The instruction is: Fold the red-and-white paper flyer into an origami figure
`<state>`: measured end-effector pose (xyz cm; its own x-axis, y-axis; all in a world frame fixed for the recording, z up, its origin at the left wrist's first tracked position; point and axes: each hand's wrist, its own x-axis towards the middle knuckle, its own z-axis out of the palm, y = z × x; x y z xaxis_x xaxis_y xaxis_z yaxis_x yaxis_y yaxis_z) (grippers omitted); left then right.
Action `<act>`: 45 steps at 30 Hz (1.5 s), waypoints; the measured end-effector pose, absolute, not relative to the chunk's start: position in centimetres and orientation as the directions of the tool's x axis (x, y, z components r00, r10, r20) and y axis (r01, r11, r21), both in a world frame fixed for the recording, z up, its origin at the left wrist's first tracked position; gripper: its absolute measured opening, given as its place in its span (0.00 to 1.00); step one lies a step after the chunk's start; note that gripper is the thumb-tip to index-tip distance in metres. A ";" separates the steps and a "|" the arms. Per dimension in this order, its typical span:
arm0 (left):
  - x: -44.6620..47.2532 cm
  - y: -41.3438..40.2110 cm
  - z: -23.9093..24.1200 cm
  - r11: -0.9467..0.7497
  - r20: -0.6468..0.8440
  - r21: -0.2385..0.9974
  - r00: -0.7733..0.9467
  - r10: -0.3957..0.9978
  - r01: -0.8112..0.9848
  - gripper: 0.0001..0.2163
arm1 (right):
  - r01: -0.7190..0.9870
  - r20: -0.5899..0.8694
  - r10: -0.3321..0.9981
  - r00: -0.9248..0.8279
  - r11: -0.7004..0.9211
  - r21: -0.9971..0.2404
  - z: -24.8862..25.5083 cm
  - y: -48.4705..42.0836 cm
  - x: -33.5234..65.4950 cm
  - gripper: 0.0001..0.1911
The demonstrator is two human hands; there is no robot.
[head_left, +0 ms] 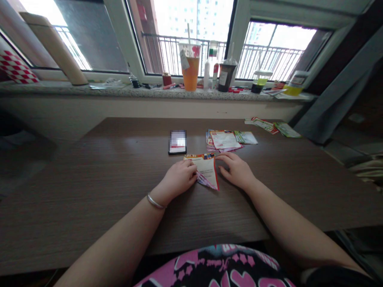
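A printed paper leaflet (207, 166) with an orange-red border lies on the wooden table in front of me. Its lower left part is folded over, showing a purple patterned back side. My left hand (182, 174), with a silver bracelet at the wrist, has its fingers curled together on the folded left edge. On the other side, my right hand (235, 169) rests with fingers apart, the index fingertip at the leaflet's upper right corner and the thumb off the paper. Just beyond the leaflet is a phone (177, 142) with a lit, blurred screen.
A stack of leaflets (224, 140) lies past my right hand, with more leaflets (265, 125) at the far right corner. On the windowsill (119, 92) stand an orange drink cup (190, 73), a dark cup (226, 75), bottles and small items. A cardboard tube (56, 52) leans at left.
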<state>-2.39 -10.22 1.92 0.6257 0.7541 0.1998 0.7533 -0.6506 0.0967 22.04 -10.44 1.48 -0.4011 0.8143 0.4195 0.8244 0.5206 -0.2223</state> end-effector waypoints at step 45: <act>-2.1 -10.2 0.8 -0.569 0.188 0.123 0.544 0.818 0.813 0.21 | 0.733 0.264 0.758 -0.596 0.648 -0.204 1.1 -10.1 22.0 0.10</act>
<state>-2.15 -10.20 0.82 0.5440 0.8177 0.1884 0.8130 -0.5692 0.1226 21.96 -10.14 1.12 -0.5965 0.7580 0.2638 0.7335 0.6483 -0.2045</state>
